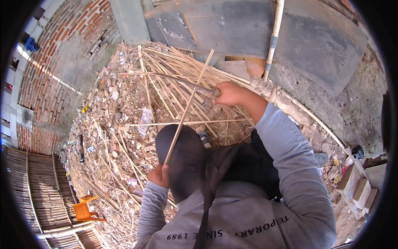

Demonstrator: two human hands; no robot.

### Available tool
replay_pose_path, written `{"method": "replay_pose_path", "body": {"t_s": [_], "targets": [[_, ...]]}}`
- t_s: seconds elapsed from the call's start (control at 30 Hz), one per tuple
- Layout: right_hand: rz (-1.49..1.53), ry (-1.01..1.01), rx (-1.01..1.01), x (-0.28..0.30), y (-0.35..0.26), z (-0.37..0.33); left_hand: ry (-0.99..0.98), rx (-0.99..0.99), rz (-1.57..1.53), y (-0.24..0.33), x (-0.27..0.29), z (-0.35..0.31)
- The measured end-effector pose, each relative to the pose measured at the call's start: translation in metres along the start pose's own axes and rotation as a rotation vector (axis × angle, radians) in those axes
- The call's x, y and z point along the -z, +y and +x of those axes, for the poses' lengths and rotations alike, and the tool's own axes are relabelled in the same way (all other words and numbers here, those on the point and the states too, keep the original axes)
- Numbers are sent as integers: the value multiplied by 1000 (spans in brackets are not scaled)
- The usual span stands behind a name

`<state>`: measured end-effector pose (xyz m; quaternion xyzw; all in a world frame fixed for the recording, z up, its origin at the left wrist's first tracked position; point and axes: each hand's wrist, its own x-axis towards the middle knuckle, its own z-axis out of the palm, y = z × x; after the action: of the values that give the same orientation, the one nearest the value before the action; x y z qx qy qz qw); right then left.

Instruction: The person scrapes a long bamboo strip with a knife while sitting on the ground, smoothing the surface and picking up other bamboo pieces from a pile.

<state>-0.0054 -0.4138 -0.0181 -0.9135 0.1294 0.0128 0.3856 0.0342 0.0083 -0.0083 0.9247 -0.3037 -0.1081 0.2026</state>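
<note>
My left hand [159, 175] is closed round the lower end of a long pale bamboo strip [182, 119]. The strip slants up and away to the right, over my dark-covered knee. In my right hand [227, 93] is the handle of a long knife [176, 78], its thin dark blade pointing left. Blade and strip cross in the picture a little left of my right hand; whether they touch, I cannot tell. Beyond them lies a loose pile of bamboo strips [166, 62] on the ground. Another strip [219, 122] lies crosswise nearer to me.
Rubble and litter [112, 112] cover the ground. Dark panels [215, 27] and a white upright pipe [274, 33] stand at the far side. To the left are a brick wall [54, 62], a bamboo slat panel [41, 186] and an orange plastic chair [84, 211].
</note>
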Motion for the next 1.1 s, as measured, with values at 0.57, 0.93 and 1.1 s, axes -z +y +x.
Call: {"method": "replay_pose_path", "body": {"t_s": [0.57,0.93,1.1], "targets": [[-87,-40,75,4,-14,-8,33,-1,84,6,-1,-2],[-24,35,-68,10,18,-2,-5,-15,86,10,11,-25],[-218,-172,122,0,-35,-17,2,-13,112,2,10,-30]]}}
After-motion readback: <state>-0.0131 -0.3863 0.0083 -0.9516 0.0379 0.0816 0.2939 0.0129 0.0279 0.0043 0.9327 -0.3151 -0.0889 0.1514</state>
